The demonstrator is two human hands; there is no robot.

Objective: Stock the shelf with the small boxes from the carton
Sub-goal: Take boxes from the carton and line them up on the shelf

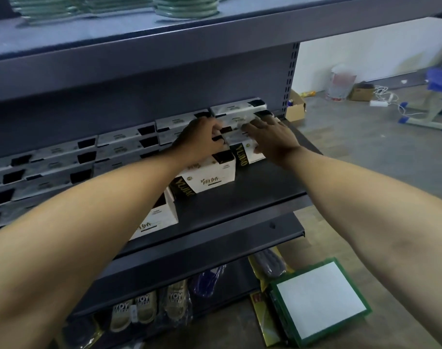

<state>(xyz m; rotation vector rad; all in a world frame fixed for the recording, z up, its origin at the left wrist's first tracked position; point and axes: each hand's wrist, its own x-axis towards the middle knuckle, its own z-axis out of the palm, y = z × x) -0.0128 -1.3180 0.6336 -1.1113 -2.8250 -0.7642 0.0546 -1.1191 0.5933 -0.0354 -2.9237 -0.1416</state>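
Both my hands reach deep onto the dark middle shelf (252,195). My left hand (202,139) and my right hand (272,139) together grip one small white-and-black box (236,133) at the right end of the stacked rows (124,144) along the shelf's back. In front, further small boxes with gold "YUJIAO" lettering stand on the shelf: one (209,177) under my left wrist, one (245,154) under my right hand, and one (157,217) partly hidden by my left forearm. The carton is not in view.
The upper shelf holds stacks of green plates (187,7). Packaged slippers (144,308) fill the bottom shelf. A green-edged flat box (320,301) lies on the floor at lower right. Further off are a cardboard box (296,107), a bucket (340,81) and a blue stool (431,96).
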